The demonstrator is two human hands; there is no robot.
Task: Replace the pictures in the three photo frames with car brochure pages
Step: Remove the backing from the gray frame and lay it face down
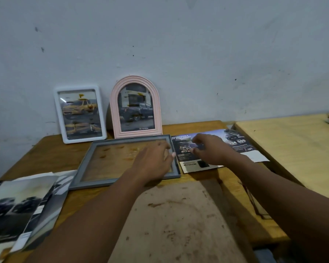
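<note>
Brochure page (235, 142) beneath right hand (211, 149)

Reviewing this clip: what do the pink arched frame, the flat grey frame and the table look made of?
Pink arched frame: likely moulded plastic, matt, given its smooth stepped ridges. Grey frame: plastic or painted wood, matt; the uniform colour leaves it open. Table: wood or wood veneer, brown, with a scuffed, stained surface.

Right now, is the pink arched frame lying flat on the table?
No: the pink arched frame stands upright against the wall, beside the white frame; only the grey frame lies flat.
</note>
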